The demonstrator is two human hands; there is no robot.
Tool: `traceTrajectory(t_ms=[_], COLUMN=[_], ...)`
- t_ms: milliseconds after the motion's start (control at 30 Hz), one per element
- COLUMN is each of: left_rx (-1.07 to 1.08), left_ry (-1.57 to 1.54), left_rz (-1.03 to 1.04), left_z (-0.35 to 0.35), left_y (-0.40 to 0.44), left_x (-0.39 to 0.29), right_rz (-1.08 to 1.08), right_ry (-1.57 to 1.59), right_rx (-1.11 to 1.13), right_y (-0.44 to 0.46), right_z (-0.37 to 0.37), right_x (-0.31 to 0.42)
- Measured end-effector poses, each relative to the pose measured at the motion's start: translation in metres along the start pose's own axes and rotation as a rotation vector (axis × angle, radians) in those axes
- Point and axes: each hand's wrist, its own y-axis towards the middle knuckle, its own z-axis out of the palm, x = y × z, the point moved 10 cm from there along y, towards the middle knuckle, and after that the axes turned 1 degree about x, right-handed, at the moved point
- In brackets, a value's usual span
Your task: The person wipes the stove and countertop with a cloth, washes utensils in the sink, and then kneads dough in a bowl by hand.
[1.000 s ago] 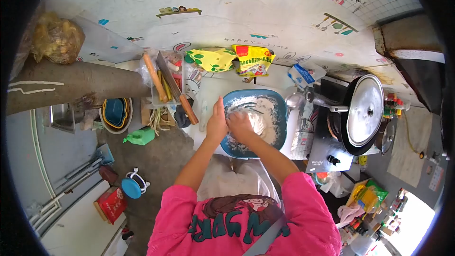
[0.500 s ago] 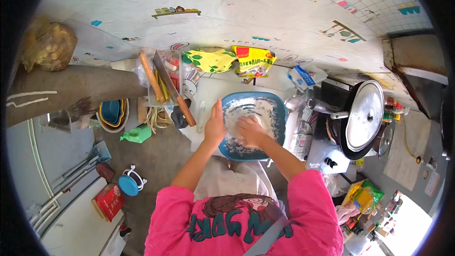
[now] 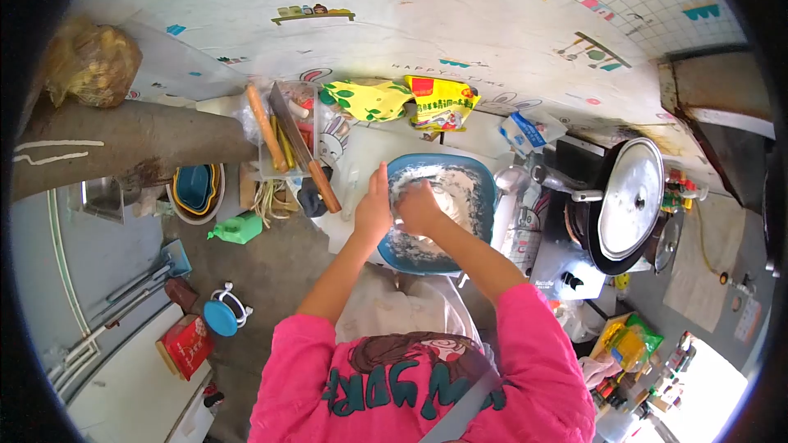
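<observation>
A blue square basin [image 3: 489, 221] stands in front of me on the counter, its inside dusted with white flour [image 3: 464, 174]. A pale lump of dough [image 3: 447, 201] lies in it, partly covered by my right hand. My left hand [image 3: 375, 207] rests along the basin's left rim, fingers stretched out and pointing away from me. Inside the basin my right hand [image 3: 419, 209] is closed, with its fingers curled into the dough near the left wall. The fingertips of my right hand are hidden.
Left of the basin, a cleaver [image 3: 295, 135] and a rolling pin [image 3: 267, 127] lie across a clear plastic bin [image 3: 308, 98]. Behind stand yellow packets [image 3: 443, 104]. To the right are a metal ladle [image 3: 510, 180] and a lidded wok [image 3: 632, 205] on a stove [image 3: 558, 258].
My right hand has moved a little left and away from me in the basin, and its fingers have curled in. My left hand has shifted slightly along the rim.
</observation>
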Motion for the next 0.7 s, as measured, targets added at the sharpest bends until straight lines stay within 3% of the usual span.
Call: traceTrajectory(t_ms=[100, 200, 233, 333, 533, 700], left_rx=[0.033, 0.022, 0.025, 0.046, -0.019, -0.026], left_ry=[0.038, 0.037, 0.049, 0.036, -0.008, 0.001], left_rz=[-0.001, 0.049, 0.046, 0.029, 0.063, 0.049], left_z=[0.003, 0.001, 0.004, 0.006, 0.007, 0.007], left_y=[0.001, -0.001, -0.001, 0.0, 0.002, 0.003], left_x=[-0.003, -0.008, -0.008, -0.011, -0.01, -0.011], right_rz=[-0.099, -0.324, -0.334, -0.268, -0.184, -0.104], right_ry=[-0.127, 0.001, 0.0, 0.063, 0.083, -0.025], right_rx=[0.126, -0.281, -0.278, 0.161, -0.253, -0.186], right_y=[-0.01, -0.042, -0.054, -0.073, -0.081, -0.036], right_z=[0.007, -0.011, -0.005, 0.031, 0.033, 0.034], right_x=[0.008, 0.005, 0.0, -0.014, -0.026, -0.018])
